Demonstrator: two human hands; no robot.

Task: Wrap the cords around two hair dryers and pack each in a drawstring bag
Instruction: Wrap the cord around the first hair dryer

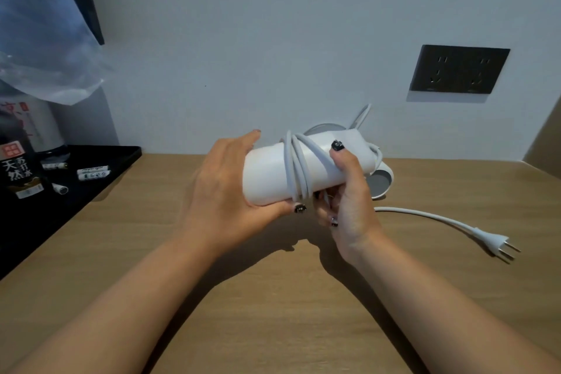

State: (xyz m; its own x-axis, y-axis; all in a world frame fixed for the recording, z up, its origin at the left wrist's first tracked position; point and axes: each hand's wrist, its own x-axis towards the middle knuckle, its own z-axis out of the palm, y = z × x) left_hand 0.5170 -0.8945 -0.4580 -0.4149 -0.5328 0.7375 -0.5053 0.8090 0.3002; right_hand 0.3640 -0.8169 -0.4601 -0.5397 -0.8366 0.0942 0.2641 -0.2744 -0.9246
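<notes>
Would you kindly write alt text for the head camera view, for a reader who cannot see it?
Two hands hold a white hair dryer above a wooden table, its cord looped around the body: the left hand grips one end, the right hand grips the middle. The plug lies loose on the table at right, below a dark wall socket.

Left hand (224,182) cupped, right hand (349,206) gripping, fingers curled, forearms converging

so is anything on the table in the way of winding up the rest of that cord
Nothing visible. The loose cord and plug lie on bare table right of the hair dryer held by the left hand and right hand.
</notes>
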